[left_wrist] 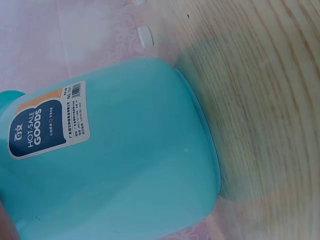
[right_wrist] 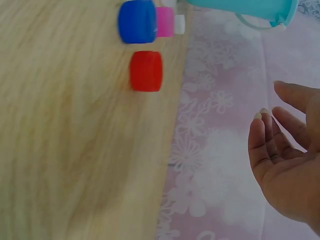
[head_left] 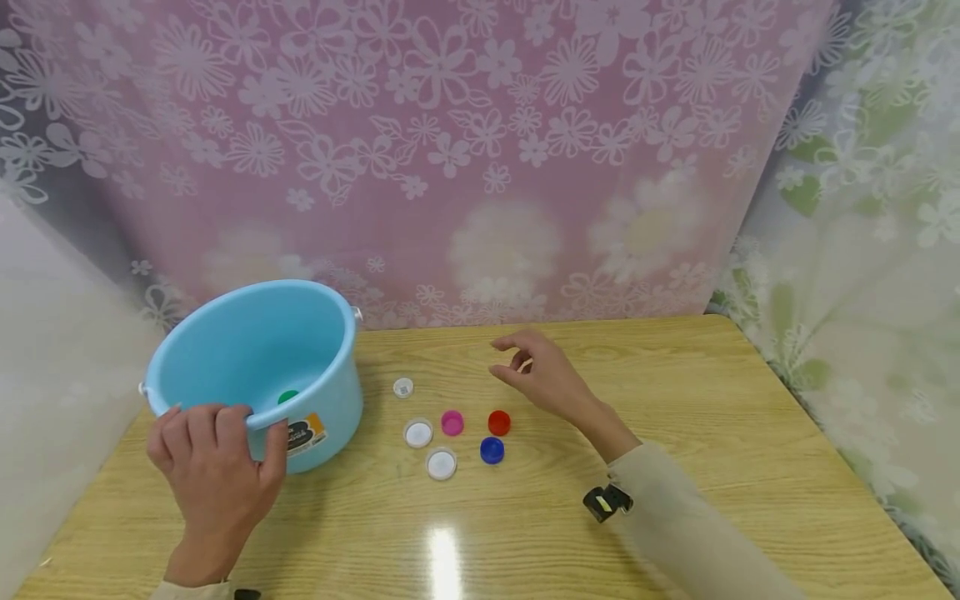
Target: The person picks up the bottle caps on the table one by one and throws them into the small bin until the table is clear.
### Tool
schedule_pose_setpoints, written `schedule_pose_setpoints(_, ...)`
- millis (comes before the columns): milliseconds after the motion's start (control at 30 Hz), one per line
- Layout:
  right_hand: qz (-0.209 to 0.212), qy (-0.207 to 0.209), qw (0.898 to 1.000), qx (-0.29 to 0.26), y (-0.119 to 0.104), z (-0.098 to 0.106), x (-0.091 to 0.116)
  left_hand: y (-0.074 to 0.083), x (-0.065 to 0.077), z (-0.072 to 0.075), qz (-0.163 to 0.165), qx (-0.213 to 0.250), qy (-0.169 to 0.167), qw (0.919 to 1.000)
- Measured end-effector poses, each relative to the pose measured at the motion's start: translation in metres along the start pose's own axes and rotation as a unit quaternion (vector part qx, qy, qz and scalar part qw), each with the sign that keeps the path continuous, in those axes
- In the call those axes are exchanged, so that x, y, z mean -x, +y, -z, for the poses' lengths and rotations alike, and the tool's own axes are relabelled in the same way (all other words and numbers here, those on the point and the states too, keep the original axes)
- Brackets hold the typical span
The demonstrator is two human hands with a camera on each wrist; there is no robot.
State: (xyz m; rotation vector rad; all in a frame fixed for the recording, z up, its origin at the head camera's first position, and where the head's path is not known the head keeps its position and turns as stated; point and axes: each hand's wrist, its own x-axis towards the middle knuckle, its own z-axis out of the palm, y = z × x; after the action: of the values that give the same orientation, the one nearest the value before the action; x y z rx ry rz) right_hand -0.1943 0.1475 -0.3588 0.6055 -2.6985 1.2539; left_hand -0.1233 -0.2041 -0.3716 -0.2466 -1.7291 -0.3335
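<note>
The left hand [head_left: 217, 471] grips the rim of the light-blue plastic bucket [head_left: 347, 417]. The right hand [head_left: 551, 379] hovers, thumb and forefinger parted, near the red bottle cap [head_left: 498, 422]; blue [head_left: 492, 450], pink [head_left: 452, 423] and white caps [head_left: 417, 433] lie between both hands.

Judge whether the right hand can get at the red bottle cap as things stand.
Probably yes: the right hand holds nothing and hovers nearby, with nothing visible between it and the red bottle cap. The blue bottle cap sits close on the near side, but the hand's side looks free.
</note>
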Motion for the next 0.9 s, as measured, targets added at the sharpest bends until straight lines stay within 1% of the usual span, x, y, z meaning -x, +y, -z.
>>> schedule_pose_setpoints(100, -0.005, -0.029, 0.999, 0.018, 0.008, 0.001, 0.006, 0.001, -0.001, -0.001, -0.001, 0.001, 0.006, 1.0000)
schedule_pose_setpoints(200, -0.020, -0.062, 0.997, 0.034, 0.017, 0.001, 0.010, 0.001, -0.002, -0.002, -0.002, 0.001, 0.010, 0.9999)
schedule_pose_setpoints(333, -0.053, -0.106, 0.992, 0.033, 0.025, -0.001, 0.016, 0.000, -0.001, -0.001, -0.001, 0.002, 0.007, 1.0000)
schedule_pose_setpoints(400, -0.058, -0.121, 0.991, 0.032, 0.029, -0.003, 0.019, 0.000, -0.001, 0.000, 0.000, 0.002, 0.005, 1.0000)
schedule_pose_setpoints(700, -0.035, -0.165, 0.985, 0.021, 0.037, -0.011, 0.028, 0.000, 0.000, 0.000, 0.000, 0.004, 0.002, 1.0000)
schedule_pose_setpoints(900, -0.023, -0.190, 0.981, 0.037, 0.042, -0.018, 0.030, 0.000, 0.001, 0.000, 0.002, 0.001, 0.001, 1.0000)
